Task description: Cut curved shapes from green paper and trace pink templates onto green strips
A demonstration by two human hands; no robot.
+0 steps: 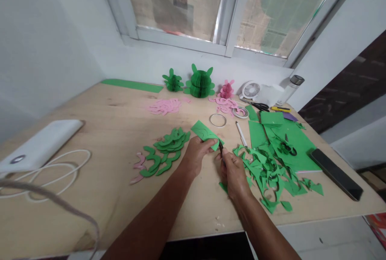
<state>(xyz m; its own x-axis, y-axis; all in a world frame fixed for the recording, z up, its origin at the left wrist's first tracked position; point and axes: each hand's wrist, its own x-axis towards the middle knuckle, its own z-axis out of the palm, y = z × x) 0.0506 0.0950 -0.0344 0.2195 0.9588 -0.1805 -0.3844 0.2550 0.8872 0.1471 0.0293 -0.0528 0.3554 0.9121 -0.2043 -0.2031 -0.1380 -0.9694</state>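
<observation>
My left hand [197,151] pinches a green paper strip [199,128] that has curved outlines on it. In my right hand [233,169] is a pair of dark scissors [221,147], their blades at the strip's right end. Left of my hands lies a heap of curved green paper cutouts [173,141], with a few pink cutouts [139,165] beside it. Green paper scraps [271,171] are strewn to the right of my right hand. How far the scissor blades are parted is too small to tell.
Behind my hands lie a ring [217,120], a white pen [241,133] and pink cutouts [165,106]. Folded green paper figures [200,83] stand by the wall near a small fan [251,89]. A phone [336,173] lies right; a white device [42,143] and cable [72,167] lie left.
</observation>
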